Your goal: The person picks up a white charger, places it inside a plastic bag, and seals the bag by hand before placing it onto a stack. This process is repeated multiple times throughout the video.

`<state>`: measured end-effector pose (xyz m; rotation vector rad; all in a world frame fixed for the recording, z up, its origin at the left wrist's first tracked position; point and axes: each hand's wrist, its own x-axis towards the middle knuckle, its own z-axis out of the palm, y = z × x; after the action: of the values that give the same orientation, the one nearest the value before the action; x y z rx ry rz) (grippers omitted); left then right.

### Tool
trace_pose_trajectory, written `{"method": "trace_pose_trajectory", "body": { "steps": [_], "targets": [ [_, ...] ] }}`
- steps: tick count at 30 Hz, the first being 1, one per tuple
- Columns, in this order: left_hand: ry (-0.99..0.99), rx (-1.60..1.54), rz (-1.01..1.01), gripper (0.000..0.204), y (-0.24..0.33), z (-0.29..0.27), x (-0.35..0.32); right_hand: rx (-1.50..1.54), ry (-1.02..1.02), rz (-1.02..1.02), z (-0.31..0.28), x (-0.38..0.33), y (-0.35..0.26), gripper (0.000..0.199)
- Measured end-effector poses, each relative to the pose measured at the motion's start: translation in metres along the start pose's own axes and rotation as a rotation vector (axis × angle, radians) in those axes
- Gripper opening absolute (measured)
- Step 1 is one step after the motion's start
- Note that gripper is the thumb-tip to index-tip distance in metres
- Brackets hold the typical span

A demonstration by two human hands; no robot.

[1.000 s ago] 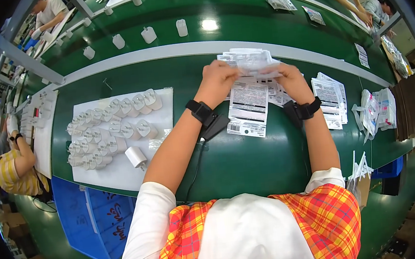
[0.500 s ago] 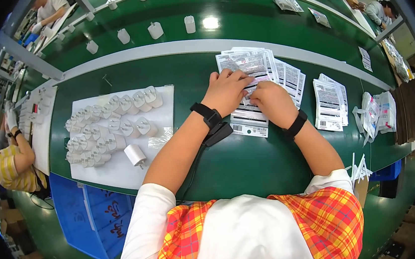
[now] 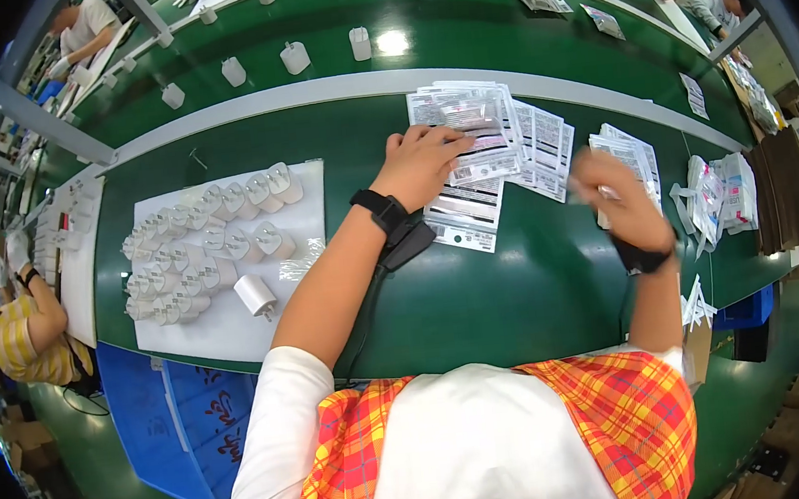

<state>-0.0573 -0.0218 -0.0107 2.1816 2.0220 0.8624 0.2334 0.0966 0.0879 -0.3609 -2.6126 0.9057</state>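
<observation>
My left hand (image 3: 418, 165) rests on the left edge of a pile of printed clear plastic bags (image 3: 482, 157), its fingers stretched out over the top ones. Beneath this pile, one bag (image 3: 469, 222) sticks out toward me. My right hand (image 3: 622, 199) is smeared by motion and hovers at the near left side of a smaller stack of printed bags (image 3: 638, 151). Its fingertips are too blurred to show whether they hold anything. More bags (image 3: 546, 151) lie fanned out between the two hands.
White power adapters (image 3: 215, 231) stand in rows on a white board (image 3: 303, 201) at the left. One adapter (image 3: 255, 295) lies on its side there. Packed white bags (image 3: 717, 204) and brown cardboard sheets (image 3: 788, 188) are at the right. Beyond a pale rail runs a green conveyor (image 3: 333, 54).
My right hand has left the main pile and swung right to the smaller stack. My left hand stays on the pile. The whole view has shifted slightly.
</observation>
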Motion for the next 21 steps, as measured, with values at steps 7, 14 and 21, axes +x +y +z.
{"method": "trace_pose_trajectory", "body": {
  "steps": [7, 14, 21],
  "targets": [
    [-0.022, -0.047, -0.050, 0.037, 0.012, -0.014, 0.012, -0.119, 0.721, 0.930, -0.079, -0.321, -0.013, 0.025],
    [0.058, -0.001, -0.116, 0.023, 0.020, -0.006, 0.021, -0.714, 0.487, 0.881, -0.054, -0.236, -0.044, 0.040],
    [0.016, 0.201, -0.186, 0.030, 0.018, -0.023, 0.004, -0.062, 0.020, 0.331, 0.013, 0.064, -0.028, 0.038]
  ]
}}
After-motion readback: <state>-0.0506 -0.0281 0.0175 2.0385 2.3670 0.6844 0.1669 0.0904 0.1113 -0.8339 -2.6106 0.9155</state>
